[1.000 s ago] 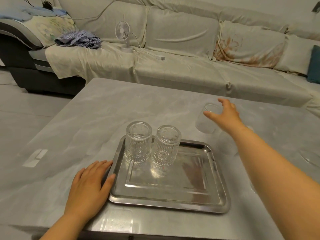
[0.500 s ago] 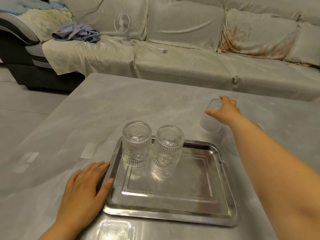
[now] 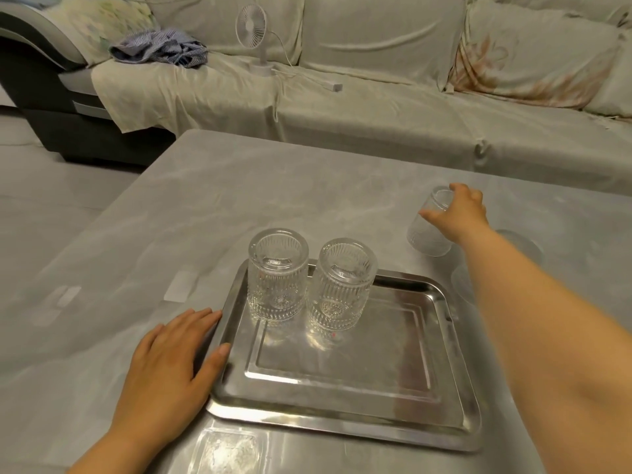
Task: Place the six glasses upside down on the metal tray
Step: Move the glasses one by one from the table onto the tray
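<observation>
head view: my right hand reaches far forward, arm outstretched, fingers wrapped round a tilted clear ribbed glass on the grey marble table. my left hand lies flat, fingers spread, against the shiny rectangular metal tray holding two upturned ribbed glasses.

At the frame's centre the metal tray is shiny silver with a dull brownish smear toward its right side. The two glasses on it are clear with vertical ribbing and a beaded band. The table is marbled grey. Across the top, the sofa cover is pale beige, rust-stained at upper right; the crumpled cloth at upper left is blue-and-white striped.
</observation>
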Demonstrator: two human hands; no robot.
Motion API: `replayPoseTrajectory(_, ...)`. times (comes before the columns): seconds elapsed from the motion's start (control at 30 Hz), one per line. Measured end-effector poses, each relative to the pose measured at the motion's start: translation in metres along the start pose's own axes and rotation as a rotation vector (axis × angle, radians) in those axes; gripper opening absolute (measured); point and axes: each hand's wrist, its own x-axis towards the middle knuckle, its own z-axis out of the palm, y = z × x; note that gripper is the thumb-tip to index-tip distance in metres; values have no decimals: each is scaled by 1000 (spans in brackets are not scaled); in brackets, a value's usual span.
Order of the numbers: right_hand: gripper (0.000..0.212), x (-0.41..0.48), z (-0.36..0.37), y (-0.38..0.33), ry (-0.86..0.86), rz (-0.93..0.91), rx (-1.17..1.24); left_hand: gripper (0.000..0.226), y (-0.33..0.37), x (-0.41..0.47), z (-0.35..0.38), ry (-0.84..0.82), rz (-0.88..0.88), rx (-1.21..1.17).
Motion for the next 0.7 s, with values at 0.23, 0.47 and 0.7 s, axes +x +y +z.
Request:
replayPoseTrajectory(0.23, 77, -12, -6, -2, 55, -43, 72, 76, 1, 0, -2, -15, 3, -7)
replayPoseTrajectory(0.47, 80, -56, -34, -7, 65, -204, 303, 57, 4, -2, -7, -40, -3, -30)
replayPoseTrajectory(0.7, 85, -112, -41, -4, -217, -381, 154, 42, 7, -4, -8, -47, -12, -32)
